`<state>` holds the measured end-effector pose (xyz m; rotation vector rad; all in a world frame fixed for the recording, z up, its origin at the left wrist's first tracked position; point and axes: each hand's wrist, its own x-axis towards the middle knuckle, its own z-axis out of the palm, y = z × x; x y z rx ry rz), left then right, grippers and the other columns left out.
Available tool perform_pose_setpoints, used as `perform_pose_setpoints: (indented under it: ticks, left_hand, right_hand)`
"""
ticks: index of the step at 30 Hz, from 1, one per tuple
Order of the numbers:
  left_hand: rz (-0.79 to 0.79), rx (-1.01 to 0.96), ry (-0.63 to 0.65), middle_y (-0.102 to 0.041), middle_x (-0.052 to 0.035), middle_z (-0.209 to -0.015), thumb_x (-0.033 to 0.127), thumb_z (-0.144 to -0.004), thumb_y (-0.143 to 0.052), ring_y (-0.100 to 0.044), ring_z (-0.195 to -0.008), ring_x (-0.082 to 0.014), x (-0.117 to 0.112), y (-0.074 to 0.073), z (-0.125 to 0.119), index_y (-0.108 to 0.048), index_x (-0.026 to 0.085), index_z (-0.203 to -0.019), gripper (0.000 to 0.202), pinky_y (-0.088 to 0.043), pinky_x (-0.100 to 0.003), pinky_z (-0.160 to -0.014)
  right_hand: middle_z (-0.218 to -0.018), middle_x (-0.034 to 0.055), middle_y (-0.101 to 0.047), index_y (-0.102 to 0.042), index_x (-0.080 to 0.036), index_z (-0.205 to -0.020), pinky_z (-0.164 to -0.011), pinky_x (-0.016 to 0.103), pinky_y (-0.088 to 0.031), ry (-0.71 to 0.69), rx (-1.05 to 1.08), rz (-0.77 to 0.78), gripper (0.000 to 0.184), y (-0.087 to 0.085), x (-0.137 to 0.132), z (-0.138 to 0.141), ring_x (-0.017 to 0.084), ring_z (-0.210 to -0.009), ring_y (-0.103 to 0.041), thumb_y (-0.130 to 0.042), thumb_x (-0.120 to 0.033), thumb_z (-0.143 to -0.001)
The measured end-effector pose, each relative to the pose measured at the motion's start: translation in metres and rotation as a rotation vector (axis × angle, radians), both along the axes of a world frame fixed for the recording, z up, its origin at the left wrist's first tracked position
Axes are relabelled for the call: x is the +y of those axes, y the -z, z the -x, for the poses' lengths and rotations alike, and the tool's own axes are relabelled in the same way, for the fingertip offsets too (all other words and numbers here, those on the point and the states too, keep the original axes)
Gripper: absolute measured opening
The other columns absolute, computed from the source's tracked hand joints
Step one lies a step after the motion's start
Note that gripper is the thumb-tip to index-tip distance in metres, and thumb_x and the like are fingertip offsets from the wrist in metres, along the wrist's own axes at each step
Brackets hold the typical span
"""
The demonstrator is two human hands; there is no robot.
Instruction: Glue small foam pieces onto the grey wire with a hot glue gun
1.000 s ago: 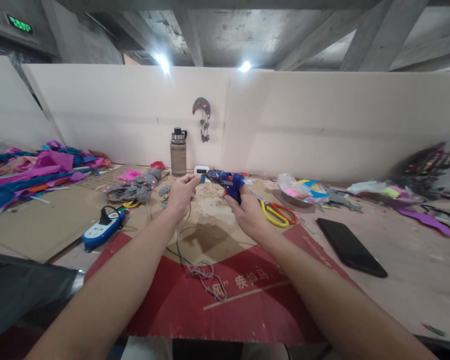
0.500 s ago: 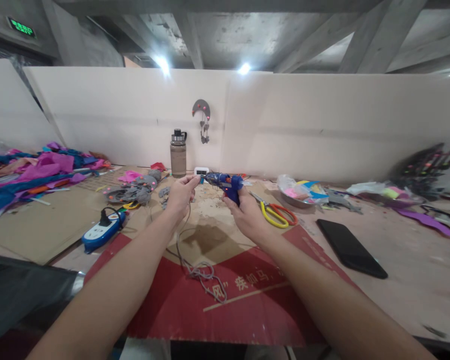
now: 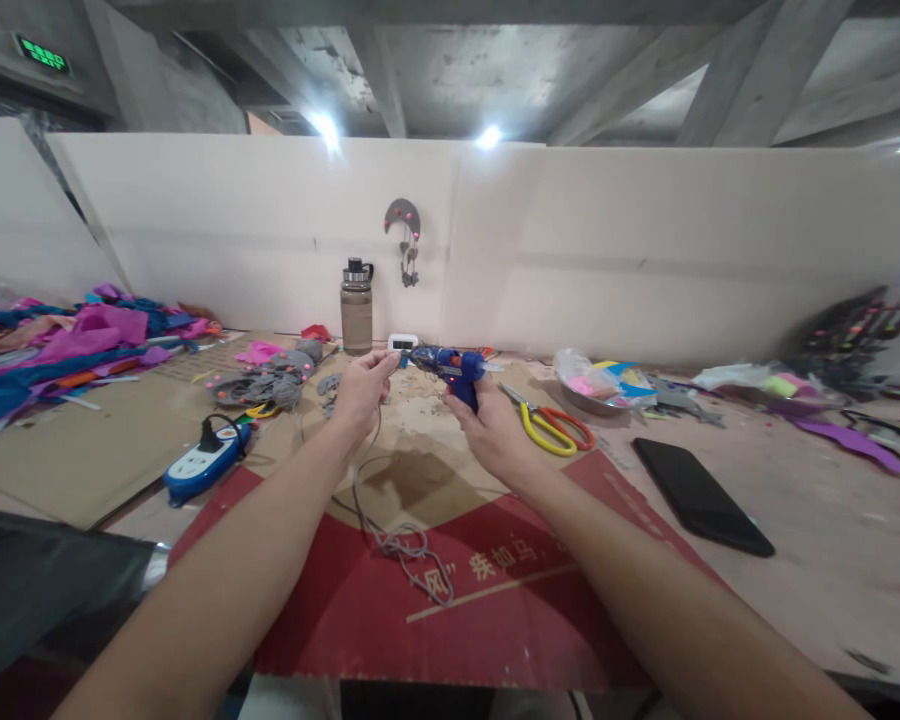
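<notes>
Held a blue glue gun (image 3: 462,374) in the right hand (image 3: 497,430), up above the tabletop (image 3: 810,590), with fingers curled round the handle and the tip pointing to the left. Pressed the thumb and a finger of the left hand (image 3: 360,397) together right by that tip; could not tell if pinching anything, too small to see. Changed very little over the last second: moved the right hand just a tiny bit toward the left one and kept the left hand in nearly the same place. Looked like slow, careful work at one small spot. Saw a loopy grey cord (image 3: 406,545) on the red cardboard (image 3: 495,625), running up toward the left hand. Had scissors (image 3: 551,443) with yellow and orange handles just beside the right hand, and a black phone (image 3: 701,495) farther right.
</notes>
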<state>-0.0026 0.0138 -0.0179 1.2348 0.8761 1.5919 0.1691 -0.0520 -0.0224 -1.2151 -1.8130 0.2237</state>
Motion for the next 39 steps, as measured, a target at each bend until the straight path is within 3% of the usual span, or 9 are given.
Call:
perform_pose_setpoints:
  ticks: [17, 23, 39]
  left_hand:
    - [0.008, -0.002, 0.011, -0.045, 0.006, -0.052, 0.035, -0.062, -0.071, -0.028, -0.035, -0.0016, -0.0001, -0.0001, -0.0002, -0.061, 0.013, -0.071, 0.025, -0.013, -0.022, -0.037]
    - [0.008, -0.002, 0.009, -0.043, 0.0065, -0.051, 0.034, -0.063, -0.07, -0.028, -0.035, -0.002, 0.0002, 0.0001, 0.0, -0.061, 0.014, -0.073, 0.024, -0.013, -0.022, -0.037]
    - [0.003, 0.007, 0.026, -0.044, 0.0064, -0.052, 0.035, -0.063, -0.07, -0.027, -0.035, -0.0018, 0.0003, 0.0004, -0.0002, -0.062, 0.013, -0.075, 0.026, -0.012, -0.022, -0.036]
  right_hand:
    - [-0.095, 0.0115, -0.063, -0.052, -0.016, -0.11, -0.075, 0.037, -0.044, 0.004, 0.01, -0.084, 0.029, 0.0037, 0.0033, -0.0002, 0.023, -0.082, -0.057, -0.045, -0.031, -0.085]
    - [-0.1, 0.0133, -0.062, -0.05, -0.015, -0.115, -0.079, 0.039, -0.043, -0.003, 0.014, -0.082, 0.034, 0.0023, 0.0019, 0.0007, 0.025, -0.09, -0.057, -0.045, -0.03, -0.085]
    - [-0.098, 0.0135, -0.062, -0.05, -0.014, -0.115, -0.077, 0.039, -0.042, 0.037, -0.009, -0.037, 0.035, 0.0012, -0.0003, 0.0016, 0.025, -0.085, -0.056, -0.044, -0.032, -0.086]
